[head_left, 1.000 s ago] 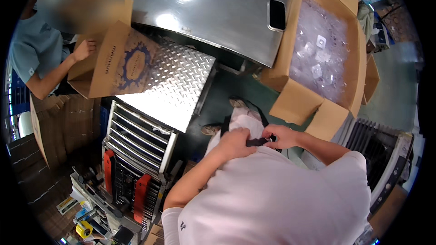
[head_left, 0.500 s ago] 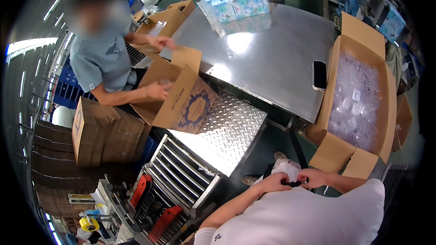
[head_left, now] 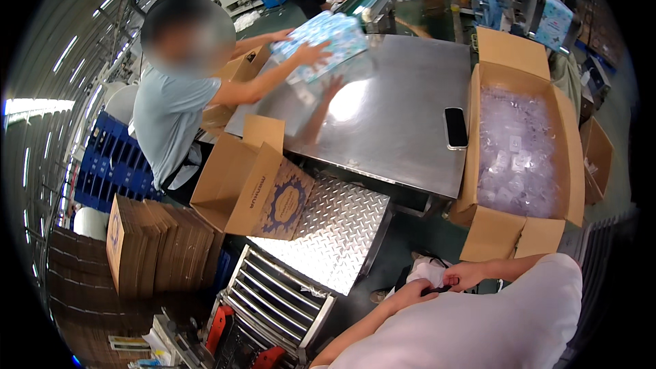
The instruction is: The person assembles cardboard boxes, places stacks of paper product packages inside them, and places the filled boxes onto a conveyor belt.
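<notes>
My left hand (head_left: pixel 415 294) and my right hand (head_left: pixel 465 275) meet low in front of my body, fingers curled in. Between them shows a small dark thing, mostly hidden, whose kind I cannot make out. A white cloth-like thing (head_left: pixel 425 270) hangs just beyond them. Across the metal table (head_left: pixel 410 116), a co-worker in a light blue shirt has both hands on a row of blue patterned packs (head_left: pixel 328 41). An open carton (head_left: pixel 236 181) stands close to that person, on the diamond-plate platform (head_left: pixel 335 232).
A black-screened phone (head_left: pixel 455 128) lies at the table's right edge. Beside it stands a long open carton (head_left: pixel 577 164) of clear plastic pieces (head_left: pixel 516 143). Flattened cartons (head_left: pixel 157 249) are stacked at left. A roller conveyor (head_left: pixel 280 294) with red machine parts (head_left: pixel 220 328) runs at lower left.
The co-worker's hands have gone from the open carton to the blue packs, which are now tilted. My hands stay together at my waist. The whole view has shifted a little.
</notes>
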A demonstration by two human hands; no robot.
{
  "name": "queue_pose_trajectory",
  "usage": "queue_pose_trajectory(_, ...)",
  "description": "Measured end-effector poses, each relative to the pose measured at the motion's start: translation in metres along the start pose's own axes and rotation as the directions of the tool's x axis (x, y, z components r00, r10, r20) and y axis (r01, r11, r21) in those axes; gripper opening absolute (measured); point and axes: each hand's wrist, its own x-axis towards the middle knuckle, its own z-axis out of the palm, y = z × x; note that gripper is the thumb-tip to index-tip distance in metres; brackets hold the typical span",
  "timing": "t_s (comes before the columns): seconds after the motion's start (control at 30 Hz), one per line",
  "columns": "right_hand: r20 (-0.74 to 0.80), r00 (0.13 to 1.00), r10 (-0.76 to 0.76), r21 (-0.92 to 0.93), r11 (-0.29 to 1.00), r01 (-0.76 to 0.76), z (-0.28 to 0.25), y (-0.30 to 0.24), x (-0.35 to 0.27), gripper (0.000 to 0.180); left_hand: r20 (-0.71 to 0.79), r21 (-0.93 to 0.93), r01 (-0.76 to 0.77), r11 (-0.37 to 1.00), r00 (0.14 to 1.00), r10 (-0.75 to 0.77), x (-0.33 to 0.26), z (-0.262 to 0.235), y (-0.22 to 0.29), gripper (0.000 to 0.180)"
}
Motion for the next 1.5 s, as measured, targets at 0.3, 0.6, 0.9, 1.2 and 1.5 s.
queue_pose_trajectory(0.3, 0.002, 1.0, -0.014, -0.111, 0.994, 0.014, 0.001, -0.009, 0.0, 0.027, -0.126, 0.002, -0.096, 0.995, 0.987, 0.096, 0.0, 0.014, -0.012, 0.029)
queue_pose_trajectory(0.6, -0.074, 0.986, -0.149, -0.155, 0.978, 0.136, 0.003, -0.02, 0.0, 0.03, -0.166, 0.247, 0.014, 0.969, 0.986, 0.028, -0.016, -0.004, 0.003, 0.035)
queue_pose_trajectory(0.9, 0.006, 0.926, -0.376, -0.271, 0.891, 0.364, 0.004, -0.007, 0.0, 0.038, 0.037, 0.014, 0.005, 1.0, 0.999, -0.006, 0.015, -0.006, 0.001, 0.036)
queue_pose_trajectory(1.2, -0.119, 0.974, -0.194, 0.159, 0.964, 0.211, 0.011, 0.005, 0.001, 0.037, 0.04, 0.029, 0.14, 0.99, 0.989, -0.141, -0.004, -0.005, 0.004, 0.036)
queue_pose_trajectory(1.5, -0.136, 0.972, -0.193, 0.205, 0.954, 0.218, 0.009, 0.0, 0.006, 0.034, 0.019, 0.008, 0.179, 0.984, 0.984, -0.179, -0.005, -0.013, 0.01, 0.038)
